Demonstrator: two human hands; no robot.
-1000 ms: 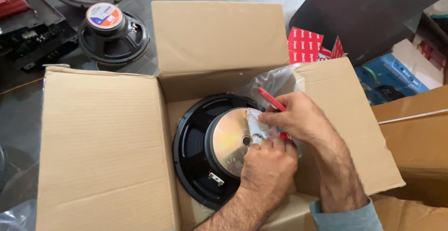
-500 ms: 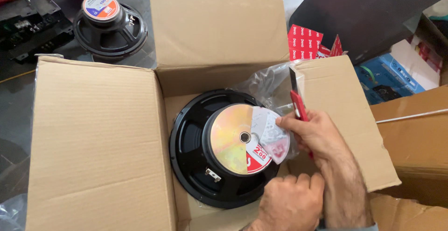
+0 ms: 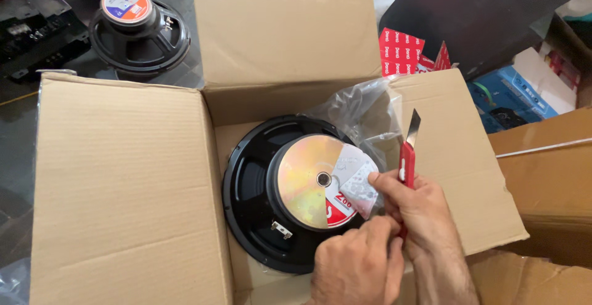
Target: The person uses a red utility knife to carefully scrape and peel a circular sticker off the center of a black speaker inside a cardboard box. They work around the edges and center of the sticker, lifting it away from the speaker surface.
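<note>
Cardboard box (image 3: 123, 188) lies open, a black speaker (image 3: 271, 200) sat magnet-up inside. Looks heavy and stiff, best gripped by the steel rim. Red knife (image 3: 407, 160) is clamped in the right hand (image 3: 419, 209); left hand (image 3: 354, 268) is curled shut beside it, contents hidden.

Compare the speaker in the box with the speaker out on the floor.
The speaker in the box sits inside the open cardboard box, partly under a clear plastic bag; the speaker on the floor lies bare and unboxed. The boxed one's magnet cap is shiny gold with a red and white patch; the floor one's label is blue, orange and white. Only the boxed one is near the hands. Both have black round frames, magnet side up.
</note>
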